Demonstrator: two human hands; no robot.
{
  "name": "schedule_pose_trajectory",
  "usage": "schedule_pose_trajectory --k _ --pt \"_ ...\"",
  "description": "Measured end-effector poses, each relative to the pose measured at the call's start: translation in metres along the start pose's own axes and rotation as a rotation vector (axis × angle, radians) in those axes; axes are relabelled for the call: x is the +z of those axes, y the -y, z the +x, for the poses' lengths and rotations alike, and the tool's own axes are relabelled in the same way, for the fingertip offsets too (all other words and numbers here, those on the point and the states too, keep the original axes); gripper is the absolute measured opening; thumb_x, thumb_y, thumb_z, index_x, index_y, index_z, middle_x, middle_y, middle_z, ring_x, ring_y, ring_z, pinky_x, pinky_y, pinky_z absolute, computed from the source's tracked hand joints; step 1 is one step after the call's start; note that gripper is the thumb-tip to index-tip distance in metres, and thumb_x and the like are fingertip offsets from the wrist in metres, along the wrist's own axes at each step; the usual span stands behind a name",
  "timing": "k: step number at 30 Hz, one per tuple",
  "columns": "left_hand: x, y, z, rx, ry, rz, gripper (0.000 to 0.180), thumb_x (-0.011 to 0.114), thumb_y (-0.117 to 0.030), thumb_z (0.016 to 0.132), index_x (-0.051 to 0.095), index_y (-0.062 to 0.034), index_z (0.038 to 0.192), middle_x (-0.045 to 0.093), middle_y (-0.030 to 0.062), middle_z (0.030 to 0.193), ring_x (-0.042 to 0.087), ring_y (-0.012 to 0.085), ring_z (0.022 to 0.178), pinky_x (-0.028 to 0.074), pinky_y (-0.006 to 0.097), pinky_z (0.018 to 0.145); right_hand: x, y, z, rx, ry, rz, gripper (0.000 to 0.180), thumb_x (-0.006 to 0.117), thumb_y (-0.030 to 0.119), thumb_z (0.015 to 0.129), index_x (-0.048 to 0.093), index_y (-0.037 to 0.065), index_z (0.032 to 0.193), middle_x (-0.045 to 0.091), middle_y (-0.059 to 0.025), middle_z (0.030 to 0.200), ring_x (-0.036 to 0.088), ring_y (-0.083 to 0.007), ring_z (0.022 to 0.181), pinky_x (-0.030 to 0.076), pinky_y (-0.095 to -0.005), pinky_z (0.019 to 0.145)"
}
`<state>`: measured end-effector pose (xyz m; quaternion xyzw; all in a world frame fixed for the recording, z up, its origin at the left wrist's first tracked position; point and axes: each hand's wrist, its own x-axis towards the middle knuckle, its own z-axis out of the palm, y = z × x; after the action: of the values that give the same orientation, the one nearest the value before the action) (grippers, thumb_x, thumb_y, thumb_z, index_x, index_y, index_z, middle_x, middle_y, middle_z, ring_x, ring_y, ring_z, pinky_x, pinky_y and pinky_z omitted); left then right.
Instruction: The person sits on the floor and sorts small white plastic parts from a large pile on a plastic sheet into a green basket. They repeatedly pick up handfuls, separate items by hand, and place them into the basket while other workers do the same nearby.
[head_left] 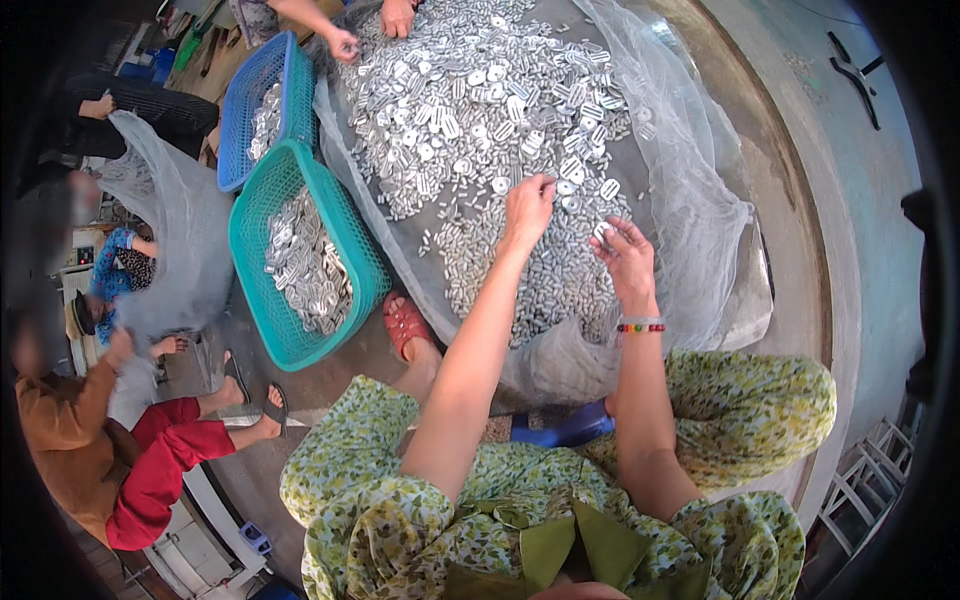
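Observation:
A wide heap of small silvery metal pieces [470,110], slotted ovals, round discs and short pellets, is spread over a sheet before me. My left hand [528,210] reaches over the heap with thumb and fingers pinched together; whatever is between the fingertips, if anything, is hidden. To its right, my right hand [628,258] is held palm up above the pellets, its fingers curled around a light metal piece [601,231]. Below both hands lie mostly small pellets [540,285], with larger discs and slotted ovals just beyond my left fingertips.
A teal basket [245,265] and a blue basket [236,110], both holding slotted metal pieces, stand left of the heap. Pale netting [690,200] edges the sheet. Another person's hands [397,18] are at the heap's far edge. More people are at the left with netting.

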<state>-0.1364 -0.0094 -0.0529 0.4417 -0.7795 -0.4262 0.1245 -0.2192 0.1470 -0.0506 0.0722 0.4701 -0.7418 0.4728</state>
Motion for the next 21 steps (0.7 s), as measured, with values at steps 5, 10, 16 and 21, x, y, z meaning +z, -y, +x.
schedule_pose_trajectory --k 5,10,16,21 --pt "0.051 0.037 0.052 0.341 -0.118 0.639 0.021 0.055 -0.01 0.076 0.057 -0.0019 0.095 0.051 0.0181 0.098 0.049 0.0324 0.096 0.045 0.039 0.079 0.01 -0.009 -0.002 0.037 -0.026 -0.015 0.038 0.046 -0.004 0.082 0.04 -0.005 0.12 0.056 -0.0135 0.089 0.059 -0.0249 0.081 0.05 -0.0319 0.068" --pt "0.069 0.024 0.055 0.341 -0.082 0.654 0.02 0.055 -0.009 0.074 0.053 -0.0026 0.093 0.052 0.0174 0.096 0.051 0.0335 0.093 0.047 0.041 0.074 0.003 -0.008 0.012 0.025 -0.036 -0.053 0.032 0.05 -0.003 0.082 0.042 -0.008 0.113 0.053 -0.0128 0.091 0.059 -0.0222 0.08 0.05 -0.0301 0.067" --pt "0.016 0.027 0.035 0.104 -0.105 0.029 0.016 0.051 -0.008 0.081 0.045 0.0003 0.093 0.056 0.015 0.072 0.06 0.027 0.064 0.048 0.037 0.056 0.005 -0.004 0.012 -0.029 0.068 -0.121 0.025 0.053 0.001 0.082 0.046 -0.011 0.102 0.058 -0.0132 0.085 0.061 -0.0204 0.072 0.05 -0.0271 0.064" --pt "-0.044 0.043 -0.037 -0.189 -0.008 -0.559 0.014 0.048 -0.012 0.088 0.045 -0.0001 0.094 0.056 0.0081 0.073 0.056 0.0148 0.059 0.045 0.027 0.046 0.034 -0.013 -0.002 0.01 0.252 -0.331 0.022 0.055 0.003 0.082 0.049 -0.008 0.101 0.06 -0.0124 0.082 0.061 -0.0186 0.068 0.05 -0.0271 0.061"
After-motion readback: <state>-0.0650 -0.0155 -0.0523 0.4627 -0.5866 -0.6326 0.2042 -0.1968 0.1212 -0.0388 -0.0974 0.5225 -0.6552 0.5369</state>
